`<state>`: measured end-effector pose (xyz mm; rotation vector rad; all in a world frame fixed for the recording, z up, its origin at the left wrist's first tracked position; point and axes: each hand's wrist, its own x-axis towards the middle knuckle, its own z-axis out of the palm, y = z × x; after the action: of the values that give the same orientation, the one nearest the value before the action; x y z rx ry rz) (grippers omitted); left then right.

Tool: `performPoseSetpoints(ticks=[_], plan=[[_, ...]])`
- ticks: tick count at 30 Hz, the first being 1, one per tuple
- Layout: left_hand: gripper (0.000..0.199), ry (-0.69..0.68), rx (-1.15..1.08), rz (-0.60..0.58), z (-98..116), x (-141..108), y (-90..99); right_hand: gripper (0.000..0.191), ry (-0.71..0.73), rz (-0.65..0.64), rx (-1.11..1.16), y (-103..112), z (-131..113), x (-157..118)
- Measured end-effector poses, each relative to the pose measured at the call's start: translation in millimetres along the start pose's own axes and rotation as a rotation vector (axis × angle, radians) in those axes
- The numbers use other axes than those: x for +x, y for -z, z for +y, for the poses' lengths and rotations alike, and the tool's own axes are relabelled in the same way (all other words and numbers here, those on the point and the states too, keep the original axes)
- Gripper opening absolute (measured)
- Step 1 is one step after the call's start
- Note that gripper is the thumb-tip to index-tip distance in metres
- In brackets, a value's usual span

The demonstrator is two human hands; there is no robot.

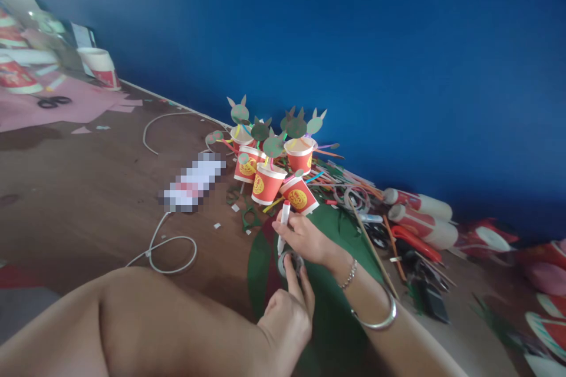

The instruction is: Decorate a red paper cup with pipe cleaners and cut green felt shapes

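Nearest, the left hand (289, 312) grasps nothing: its extended fingers press down on a small, greyish round ring (282, 266), its other fingers curled in. Just beyond, the right hand (307, 238) grips a slim white marker (283, 227) with a red upper end, tilted slightly, its lower end close beside the ring's left edge. The ring lies under the left fingertips and below the right hand, on a dark green sheet (331, 312) spreading beneath both hands. Past the right hand stand red-and-white paper cups (267, 184) topped with eared cutouts; farther still rises a blue wall (354, 59).
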<state>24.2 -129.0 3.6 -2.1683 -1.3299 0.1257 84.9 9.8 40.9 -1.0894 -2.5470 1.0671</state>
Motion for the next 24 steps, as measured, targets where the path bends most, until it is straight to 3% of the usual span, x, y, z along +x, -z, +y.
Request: performPoseSetpoints(ticks=[18,24], plan=[[0.041,0.035,-0.02,0.025,4.1,-2.3,-3.4,0.031,-0.051,0.156,0.212,-7.8,8.0,-5.4],[0.041,0.046,-0.072,0.014,1.2,-0.5,0.5,0.031,-0.058,0.085,0.104,-5.0,3.2,-0.2]])
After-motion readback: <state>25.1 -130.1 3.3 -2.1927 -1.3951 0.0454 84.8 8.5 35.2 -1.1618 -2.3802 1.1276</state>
